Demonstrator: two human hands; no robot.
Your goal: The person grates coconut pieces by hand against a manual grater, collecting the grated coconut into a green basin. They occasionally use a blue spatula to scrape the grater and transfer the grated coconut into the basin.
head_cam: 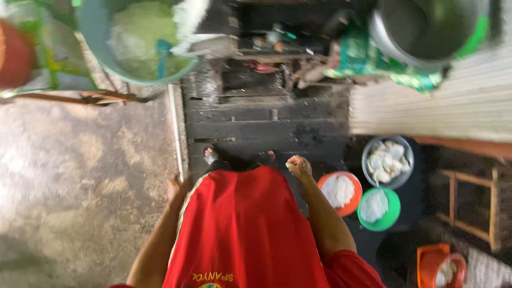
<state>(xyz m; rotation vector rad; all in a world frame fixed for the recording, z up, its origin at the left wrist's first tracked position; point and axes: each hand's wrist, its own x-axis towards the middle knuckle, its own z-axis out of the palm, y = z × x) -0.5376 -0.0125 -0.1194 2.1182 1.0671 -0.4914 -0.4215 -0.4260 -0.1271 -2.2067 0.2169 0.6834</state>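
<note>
Three bowls (374, 186) sit right of the hands (298, 166); basin (96, 37) far left

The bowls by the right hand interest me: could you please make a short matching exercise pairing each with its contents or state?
Things:
1. orange bowl
2. green bowl
3. metal bowl
4. right hand

States:
A. white chunky pieces inside
B. closed in a fist
C. white grated heap, next to the metal bowl's lower edge
D. white grated heap, nearest the fist

Pairs: 1-D, 2-C, 3-A, 4-B
</note>
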